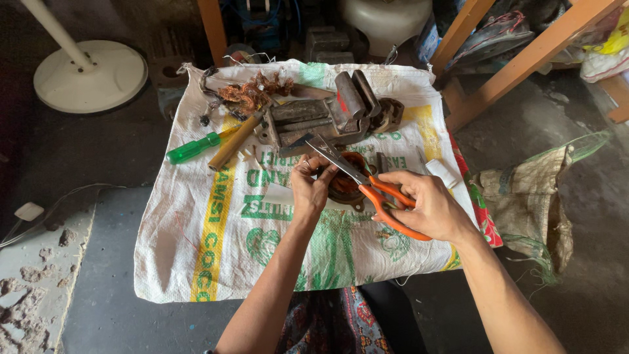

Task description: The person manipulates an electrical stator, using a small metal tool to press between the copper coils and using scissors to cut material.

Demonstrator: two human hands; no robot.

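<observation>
The round dark copper-wound coil (pixel 346 180) is mostly hidden behind your left hand (pixel 310 187) and the scissor blades, so you see only its reddish-brown rim and a bit of metal base; what exactly your left fingertips pinch against it is too small to make out. Your left fingers are curled tight, thumb and forefinger closed on the coil's near edge. Your right hand (pixel 429 208) is wrapped around the orange-handled steel scissors (pixel 367 183), fingers through and around the loops, the handles a little apart and the blades nearly closed. The scissors' long axis runs diagonally, handles at lower right, tips pointing up and left over the coil toward the grey metal bench vise (pixel 327 118). The coil sits on the white printed woven sack (pixel 209 249) at the middle of the work surface, just in front of the vise. A green-handled screwdriver (pixel 196 147) and a tangle of loose copper wire (pixel 252 92) lie to the left, well apart from your hands.
</observation>
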